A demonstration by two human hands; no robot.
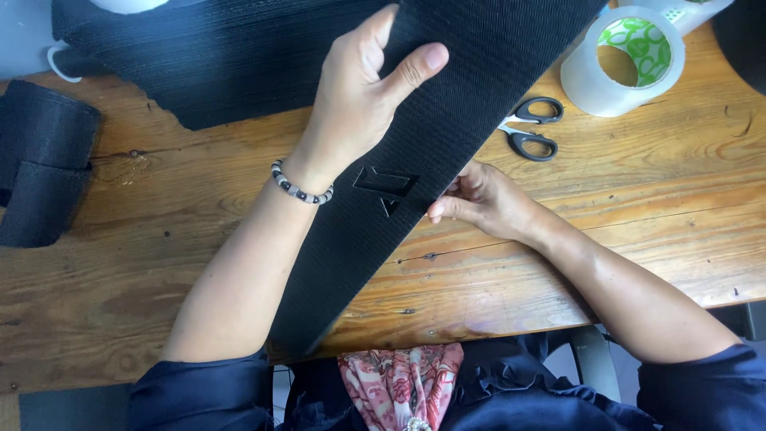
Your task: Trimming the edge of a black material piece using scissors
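Observation:
A long strip of black woven fabric [471, 88] runs diagonally from the top right down to the table's near edge. A raised black triangular emblem [385, 182] sits on it near the middle. My left hand [363, 96], with a beaded bracelet at the wrist, pinches the strip's left edge, thumb on top. My right hand [483, 201] grips the strip's right edge just beside the emblem, fingers curled under the fabric.
The wooden table [638, 191] carries black-handled scissors [531, 128] and a roll of clear tape [626, 60] at the top right. A stack of black fabric [215, 56] lies at the top left, and folded black pieces [40, 168] at the far left.

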